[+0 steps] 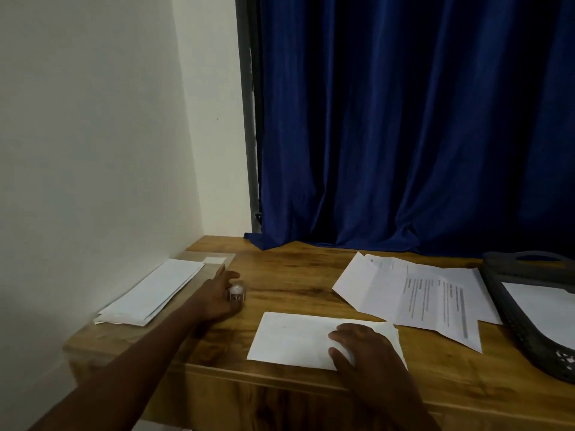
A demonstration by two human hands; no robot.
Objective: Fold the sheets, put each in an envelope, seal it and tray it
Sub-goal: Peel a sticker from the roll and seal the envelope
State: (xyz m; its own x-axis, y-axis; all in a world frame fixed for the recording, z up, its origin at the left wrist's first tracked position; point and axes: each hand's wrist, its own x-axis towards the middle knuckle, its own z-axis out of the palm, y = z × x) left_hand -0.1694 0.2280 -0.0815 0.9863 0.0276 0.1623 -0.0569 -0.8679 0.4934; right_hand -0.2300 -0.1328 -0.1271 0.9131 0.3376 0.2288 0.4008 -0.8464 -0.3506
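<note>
Two hands are working at once here: your right hand (364, 346) is lying flat with fingers spread on the white envelope (298, 339) at the lower centre of the frame, pinning it to the worktop (295, 275), while your left hand (222, 295) is reaching toward the left of centre, where its grip is closing round a small pale object (237, 292), probably a glue stick, though it is too blurred to be sure. Whether the fingers are fully clamping it, you cannot tell from this view.

Judging by that, you are fetching the sealer. Keep the right palm pressing near the envelope's right end so it is not sliding toward the near edge. Bring the stick across low, avoiding the printed sheets (429, 297) lying fanned at centre right. One envelope (541, 309) is already sitting in the dark tray (510, 312) at the right edge; spare envelopes (155, 290) are stacked at the left.
</note>
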